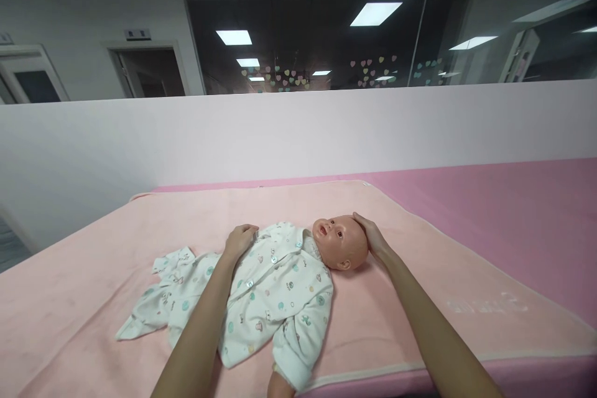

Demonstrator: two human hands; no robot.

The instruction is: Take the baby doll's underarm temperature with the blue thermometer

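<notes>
A baby doll [342,241] lies on its back on a peach blanket, its head toward the right. It wears a white patterned top [280,286] with snap buttons and matching pants [172,292]. Across the doll's waist reaches my left arm, and my left hand [241,240] rests at the far side of the top, fingers loosely bent and partly hidden. My right hand [373,239] cups the crown of the doll's head, fingers stretched along it. The doll's near hand pokes out of the sleeve at the bottom edge.
The peach blanket [401,323] covers a pink padded surface [527,217]. Behind it rises a low white wall [298,137]. Above that, a dark window [317,43] carries heart stickers, and a doorway [152,73] stands at the left.
</notes>
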